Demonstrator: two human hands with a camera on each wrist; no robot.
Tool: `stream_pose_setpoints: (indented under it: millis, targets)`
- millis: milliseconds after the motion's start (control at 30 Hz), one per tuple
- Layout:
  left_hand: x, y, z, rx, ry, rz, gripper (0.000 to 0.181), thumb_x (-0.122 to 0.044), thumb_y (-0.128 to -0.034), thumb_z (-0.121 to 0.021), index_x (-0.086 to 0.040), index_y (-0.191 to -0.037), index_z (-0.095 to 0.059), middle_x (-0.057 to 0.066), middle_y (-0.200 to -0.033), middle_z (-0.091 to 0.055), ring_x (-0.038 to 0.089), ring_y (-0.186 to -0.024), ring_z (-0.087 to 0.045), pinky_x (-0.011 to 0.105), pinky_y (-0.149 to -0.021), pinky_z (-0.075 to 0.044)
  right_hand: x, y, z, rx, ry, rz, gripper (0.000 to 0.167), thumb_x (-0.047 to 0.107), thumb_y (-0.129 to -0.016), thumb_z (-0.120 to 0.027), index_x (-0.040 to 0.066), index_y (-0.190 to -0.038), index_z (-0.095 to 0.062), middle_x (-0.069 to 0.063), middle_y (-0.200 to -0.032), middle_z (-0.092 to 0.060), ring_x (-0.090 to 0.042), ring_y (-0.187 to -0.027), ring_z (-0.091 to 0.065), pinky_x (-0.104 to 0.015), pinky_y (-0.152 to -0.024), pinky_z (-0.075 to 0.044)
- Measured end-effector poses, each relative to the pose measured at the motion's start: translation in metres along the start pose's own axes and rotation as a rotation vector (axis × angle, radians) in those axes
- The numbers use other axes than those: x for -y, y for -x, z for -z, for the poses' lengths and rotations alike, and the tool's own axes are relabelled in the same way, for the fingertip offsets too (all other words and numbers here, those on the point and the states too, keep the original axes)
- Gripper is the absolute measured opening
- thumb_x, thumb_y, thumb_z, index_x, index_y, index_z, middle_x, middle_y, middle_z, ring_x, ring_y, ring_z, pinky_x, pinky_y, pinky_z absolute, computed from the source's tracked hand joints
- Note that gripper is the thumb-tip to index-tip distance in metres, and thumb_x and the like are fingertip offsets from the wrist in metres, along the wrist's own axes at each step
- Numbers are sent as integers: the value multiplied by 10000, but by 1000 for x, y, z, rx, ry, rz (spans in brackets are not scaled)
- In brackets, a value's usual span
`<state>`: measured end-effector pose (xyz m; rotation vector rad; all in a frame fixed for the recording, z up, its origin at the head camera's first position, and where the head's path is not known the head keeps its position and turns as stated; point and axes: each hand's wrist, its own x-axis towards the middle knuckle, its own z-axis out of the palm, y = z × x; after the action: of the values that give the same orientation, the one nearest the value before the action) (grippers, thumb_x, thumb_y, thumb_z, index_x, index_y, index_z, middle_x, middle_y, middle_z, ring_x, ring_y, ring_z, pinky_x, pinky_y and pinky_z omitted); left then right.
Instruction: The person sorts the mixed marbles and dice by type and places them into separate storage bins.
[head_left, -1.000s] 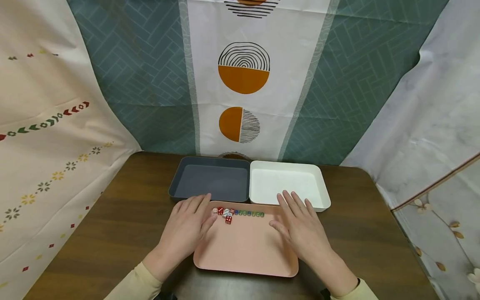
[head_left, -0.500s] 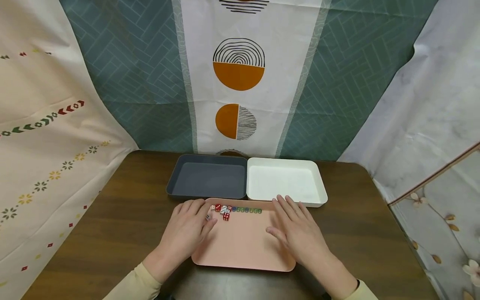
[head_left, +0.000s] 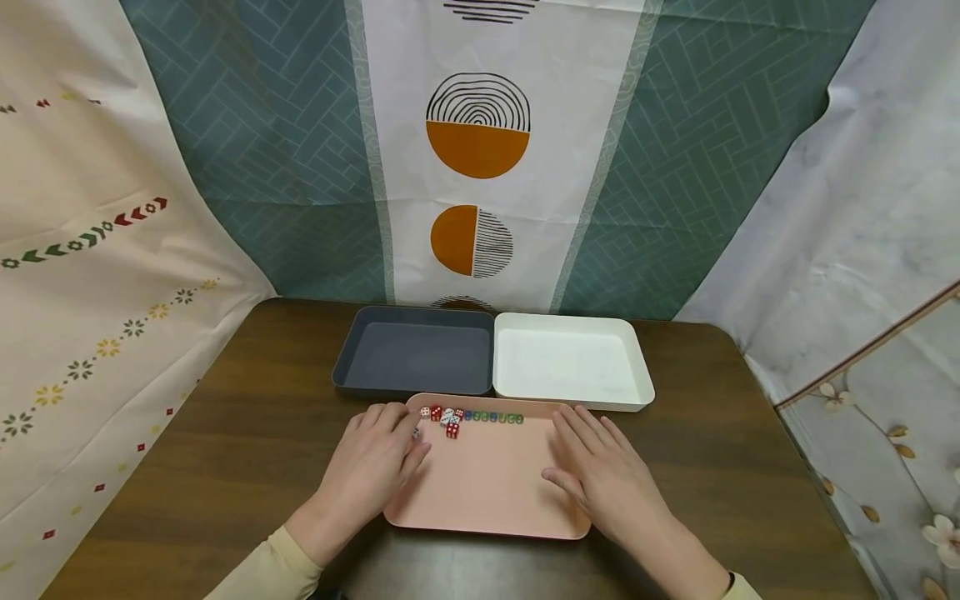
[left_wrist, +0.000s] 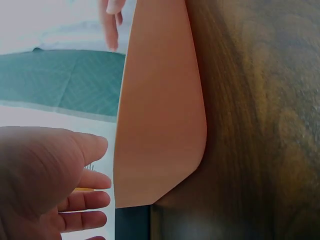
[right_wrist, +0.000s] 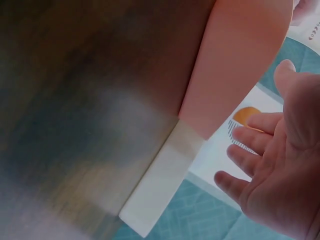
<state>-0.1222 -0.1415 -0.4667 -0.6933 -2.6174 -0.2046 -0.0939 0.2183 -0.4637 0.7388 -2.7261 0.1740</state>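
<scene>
My left hand is over the left side of a pink tray, fingers extended and nothing held. Over the tray's right side is my right hand, fingers spread and likewise holding nothing. In the wrist views, the left palm and the right palm both appear beside the tray's outer wall. Several red and white dice cluster at the tray's upper left, one partly hidden by the left fingers. A row of small green and blue pieces runs rightward from them.
Behind the pink tray stand a dark grey tray and a white tray, side by side. All three are on a brown wooden table. A patterned cloth hangs at the table's back.
The head view has shifted slightly, so the trays sit a little higher and further left. My right hand has moved a little rightward and down; the left hand hardly differs.
</scene>
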Motion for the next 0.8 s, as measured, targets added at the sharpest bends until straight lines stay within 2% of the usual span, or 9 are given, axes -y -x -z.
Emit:
stream_pose_setpoints:
  millis: [167, 300, 500, 633, 800]
  targets:
    - [0, 1, -2, 9, 8, 15, 377, -287, -920, -916, -43, -1183, -799, 126, -1121, -672, 352, -1045, -629, 537, -906, -582, 0, 2, -1, -3, -22, -22, 741, 501, -1024, -766, -6, -1543, -620, -176, -1617, -571, -383, -1500, -531, -566, -1228, -426]
    - [2, 0, -6, -3, -2, 10, 342, -250, -912, -917, -51, -1165, -804, 127, -1101, -663, 351, -1008, -620, 500, -823, -585, -1, 3, -3, -37, -36, -19, 596, 414, -1001, -830, 20, -1430, -705, -159, -1467, -675, -366, -1384, -613, -556, -1173, -486]
    - [5, -5, -10, -28, -28, -4, 282, -197, -894, -915, -49, -1108, -806, 140, -1079, -645, 353, -962, -608, 475, -719, -570, -4, 4, -3, -121, -34, 22, 338, 256, -945, -895, 75, -1204, -777, -85, -1227, -730, -318, -1194, -669, -526, -1029, -573]
    - [4, -8, -12, -41, -41, -10, 247, -182, -881, -922, -48, -1051, -804, 140, -1048, -623, 340, -926, -584, 453, -674, -554, -6, 6, -5, -147, -29, 21, 285, 214, -923, -908, 90, -1154, -795, -57, -1184, -731, -293, -1122, -680, -472, -935, -606]
    - [5, -11, -15, -52, -64, -19, 229, -172, -859, -936, -38, -994, -809, 141, -1002, -601, 328, -887, -565, 427, -650, -552, -9, 6, -7, -129, -32, 32, 239, 159, -893, -918, 120, -1099, -803, -20, -1146, -705, -238, -1019, -678, -392, -776, -620]
